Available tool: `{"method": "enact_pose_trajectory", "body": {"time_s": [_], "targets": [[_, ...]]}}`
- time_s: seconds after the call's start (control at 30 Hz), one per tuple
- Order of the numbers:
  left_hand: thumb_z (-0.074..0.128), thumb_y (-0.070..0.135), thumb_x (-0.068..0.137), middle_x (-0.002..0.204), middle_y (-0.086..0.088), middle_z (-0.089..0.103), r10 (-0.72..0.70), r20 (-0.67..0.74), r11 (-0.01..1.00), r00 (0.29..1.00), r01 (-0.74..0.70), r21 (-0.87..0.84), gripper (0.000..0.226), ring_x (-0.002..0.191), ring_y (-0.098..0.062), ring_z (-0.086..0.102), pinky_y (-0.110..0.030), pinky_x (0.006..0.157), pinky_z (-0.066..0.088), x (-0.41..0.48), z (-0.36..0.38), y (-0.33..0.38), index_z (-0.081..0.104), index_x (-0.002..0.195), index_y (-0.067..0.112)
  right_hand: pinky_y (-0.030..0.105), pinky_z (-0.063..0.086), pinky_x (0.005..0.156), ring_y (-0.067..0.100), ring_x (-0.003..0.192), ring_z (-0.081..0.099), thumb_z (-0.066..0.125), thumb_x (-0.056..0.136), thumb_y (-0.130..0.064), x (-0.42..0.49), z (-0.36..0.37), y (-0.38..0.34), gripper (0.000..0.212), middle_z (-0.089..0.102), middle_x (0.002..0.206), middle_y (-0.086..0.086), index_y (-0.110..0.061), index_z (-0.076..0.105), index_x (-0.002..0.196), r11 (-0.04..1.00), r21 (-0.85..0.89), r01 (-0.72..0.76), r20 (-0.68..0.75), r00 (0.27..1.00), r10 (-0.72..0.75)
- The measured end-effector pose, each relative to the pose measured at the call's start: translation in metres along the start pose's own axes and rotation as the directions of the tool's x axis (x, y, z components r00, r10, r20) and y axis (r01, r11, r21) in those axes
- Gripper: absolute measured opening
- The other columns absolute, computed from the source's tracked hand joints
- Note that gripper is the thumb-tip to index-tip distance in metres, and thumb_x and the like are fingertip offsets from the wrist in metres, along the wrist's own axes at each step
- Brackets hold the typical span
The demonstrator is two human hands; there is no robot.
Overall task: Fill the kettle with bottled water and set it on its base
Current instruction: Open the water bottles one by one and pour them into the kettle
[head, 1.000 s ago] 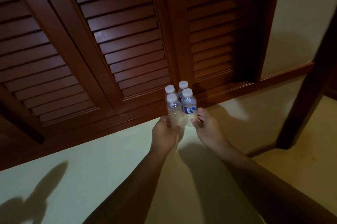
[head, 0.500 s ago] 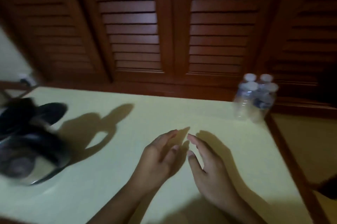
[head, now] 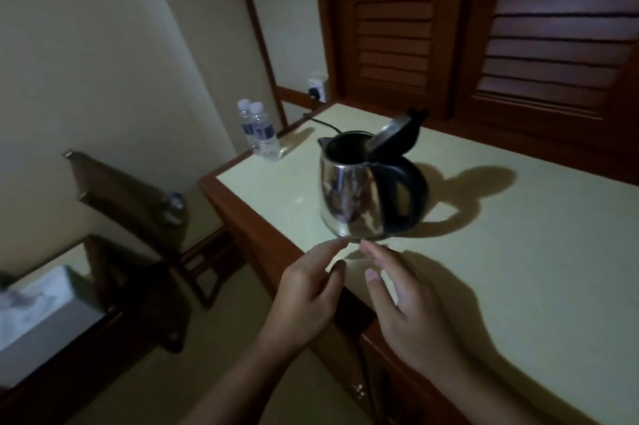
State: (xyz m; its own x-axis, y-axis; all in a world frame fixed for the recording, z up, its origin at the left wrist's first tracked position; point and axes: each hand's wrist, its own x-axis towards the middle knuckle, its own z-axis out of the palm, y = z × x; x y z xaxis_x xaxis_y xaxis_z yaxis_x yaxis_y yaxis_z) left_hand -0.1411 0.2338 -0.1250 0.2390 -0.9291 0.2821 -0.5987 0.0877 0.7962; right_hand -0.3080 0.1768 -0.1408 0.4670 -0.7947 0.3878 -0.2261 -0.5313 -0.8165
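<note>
The pale-topped table (head: 484,286) carries a steel kettle (head: 349,196), lid up, and two water bottles (head: 261,130) at its corner

Counting one stainless kettle (head: 349,196), sitting on one cream-topped table (head: 518,269). Two capped water bottles (head: 265,136) showing. Two hands showing: left hand (head: 304,300), right hand (head: 411,317). Two louvred wooden panels (head: 390,27) showing behind; one wall socket (head: 317,87).

Your kettle (head: 366,189) is on the desk (head: 518,269) near its left end, bottles (head: 263,134) behind it in the far-left corner (wall socket (head: 317,87) just past them). Your left hand (head: 304,300) and right hand (head: 411,314) are side by side right in front of the kettle.
</note>
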Motion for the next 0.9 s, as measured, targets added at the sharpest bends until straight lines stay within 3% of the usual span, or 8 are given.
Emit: {"method": "enact_pose_trajectory", "body": {"time_s": [0.23, 0.37, 0.43, 0.5, 0.63, 0.77, 0.9], "targets": [[0.062, 0.012, 0.103, 0.139, 0.014, 0.066, 0.028, -0.034, 0.999, 0.999, -0.026, 0.039, 0.041, 0.130, 0.004, 0.058, -0.020, 0.109, 0.048, 0.045, -0.086, -0.080, 0.063, 0.143, 0.022, 0.013, 0.033, 0.110, -0.008, 0.135, 0.042, 0.049, 0.104, -0.028, 0.066, 0.090, -0.024, 0.043, 0.052, 0.143, -0.015, -0.022, 0.049, 0.147, 0.999, -0.049, 0.009, 0.031, 0.999, -0.007], [0.060, 0.016, 0.105, 0.141, 0.008, 0.065, 0.059, -0.054, 0.996, 0.997, -0.056, 0.063, 0.039, 0.132, -0.003, 0.058, -0.026, 0.111, 0.048, 0.098, -0.131, -0.130, 0.062, 0.144, 0.021, 0.027, 0.035, 0.115, 0.004, 0.137, 0.042, 0.045, 0.104, -0.035, 0.130, 0.150, -0.024, 0.046, 0.051, 0.148, -0.006, -0.019, 0.047, 0.148, 0.977, -0.213, -0.018, 0.003, 1.000, 0.019], [0.060, 0.019, 0.105, 0.140, 0.007, 0.065, 0.058, -0.078, 0.997, 0.995, -0.054, 0.058, 0.038, 0.129, -0.006, 0.059, -0.030, 0.109, 0.050, 0.125, -0.152, -0.153, 0.062, 0.143, 0.020, 0.026, 0.030, 0.118, 0.008, 0.140, 0.039, 0.042, 0.105, -0.038, 0.160, 0.176, -0.024, 0.049, 0.047, 0.152, -0.003, -0.018, 0.043, 0.150, 0.962, -0.258, -0.087, 0.008, 0.996, 0.092], [0.060, 0.021, 0.106, 0.139, 0.007, 0.065, 0.053, -0.100, 0.998, 0.994, -0.049, 0.046, 0.038, 0.127, -0.008, 0.060, -0.033, 0.108, 0.052, 0.152, -0.168, -0.173, 0.062, 0.143, 0.019, 0.026, 0.021, 0.118, 0.014, 0.145, 0.033, 0.036, 0.106, -0.042, 0.185, 0.198, -0.016, 0.055, 0.040, 0.157, 0.001, -0.015, 0.036, 0.154, 0.910, -0.391, -0.140, 0.024, 0.986, 0.162], [0.059, 0.024, 0.105, 0.129, 0.007, 0.065, 0.062, -0.126, 0.996, 0.990, -0.053, 0.067, 0.035, 0.116, -0.010, 0.063, -0.040, 0.102, 0.055, 0.200, -0.187, -0.199, 0.062, 0.139, 0.022, 0.042, 0.003, 0.126, 0.019, 0.155, 0.009, 0.013, 0.103, -0.057, 0.207, 0.226, 0.002, 0.071, 0.018, 0.168, 0.006, -0.014, 0.014, 0.160, 0.697, -0.686, -0.209, 0.033, 0.948, 0.316], [0.063, 0.027, 0.101, 0.124, -0.003, 0.061, 0.147, -0.200, 0.986, 0.969, -0.128, 0.104, 0.039, 0.112, -0.018, 0.059, -0.043, 0.097, 0.053, 0.251, -0.187, -0.190, 0.058, 0.138, 0.018, 0.041, -0.004, 0.126, 0.014, 0.155, -0.005, 0.006, 0.100, -0.065, 0.207, 0.234, 0.006, 0.078, 0.002, 0.169, 0.002, -0.016, 0.003, 0.161, 0.587, -0.777, -0.227, 0.016, 0.925, 0.379], [0.061, 0.047, 0.099, 0.133, -0.010, 0.059, 0.222, -0.250, 0.940, 0.943, -0.139, 0.312, 0.056, 0.121, -0.027, 0.056, -0.043, 0.096, 0.045, 0.295, -0.176, -0.172, 0.051, 0.147, 0.020, 0.042, -0.002, 0.126, 0.014, 0.156, 0.000, 0.011, 0.099, -0.066, 0.208, 0.240, 0.009, 0.079, 0.005, 0.169, 0.000, -0.017, 0.009, 0.161, 0.539, -0.810, -0.231, -0.029, 0.934, 0.357]]}}
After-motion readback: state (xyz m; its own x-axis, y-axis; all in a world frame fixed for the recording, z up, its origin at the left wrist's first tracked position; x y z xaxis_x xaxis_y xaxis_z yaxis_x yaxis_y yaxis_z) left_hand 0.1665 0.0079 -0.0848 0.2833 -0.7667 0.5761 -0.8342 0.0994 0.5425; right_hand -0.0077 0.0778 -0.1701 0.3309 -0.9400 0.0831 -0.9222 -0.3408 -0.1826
